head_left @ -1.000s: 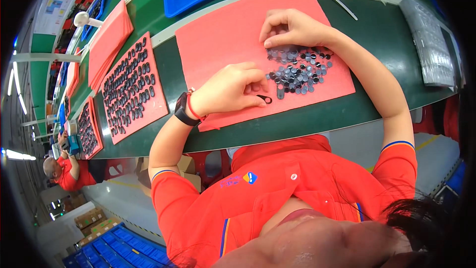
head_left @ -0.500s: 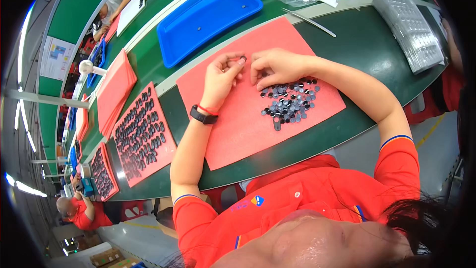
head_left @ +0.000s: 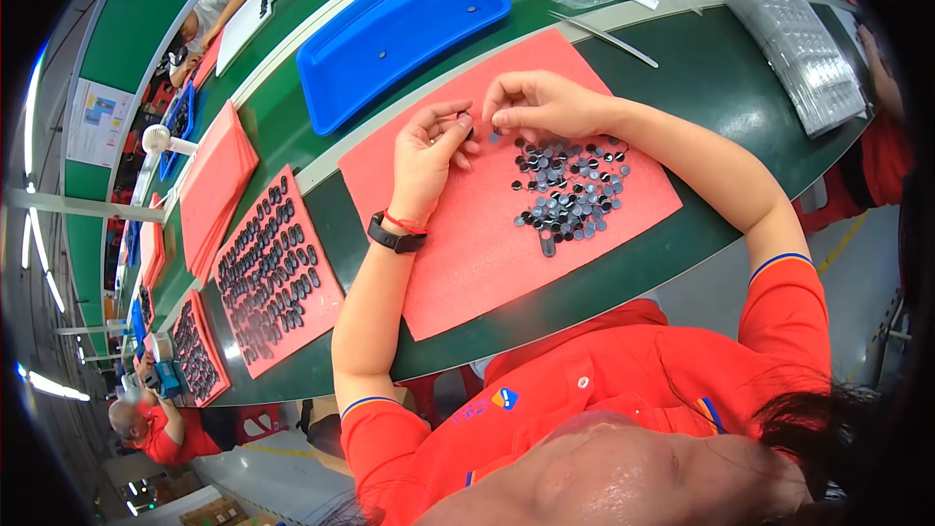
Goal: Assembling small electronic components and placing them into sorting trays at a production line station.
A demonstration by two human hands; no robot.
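My left hand (head_left: 421, 161) is closed in a pinch over the pink foam sheet (head_left: 458, 282), holding a small black piece (head_left: 464, 116) that is mostly hidden by the fingers. Just to its right, my right hand (head_left: 547, 105) has thumb and fingers pinched at a small grey disc (head_left: 495, 137). Below my right hand lies a loose pile of small round black and grey discs (head_left: 575, 197), some shiny. At the pile's near edge sits an elongated black piece (head_left: 547, 247).
A blue tray (head_left: 341, 78) with two small dark pieces stands beyond the sheet. Tweezers (head_left: 614, 42) lie at the sheet's far right, near clear plastic trays (head_left: 799, 54). Left are a pink sheet with rows of black oval pieces (head_left: 273, 278) and stacked pink sheets (head_left: 219, 185). Co-workers sit further off.
My right hand has moved up and away from the pile's far edge, and a grey disc now shows at its fingertips. The left hand stays nearly in place, still pinching the black piece.
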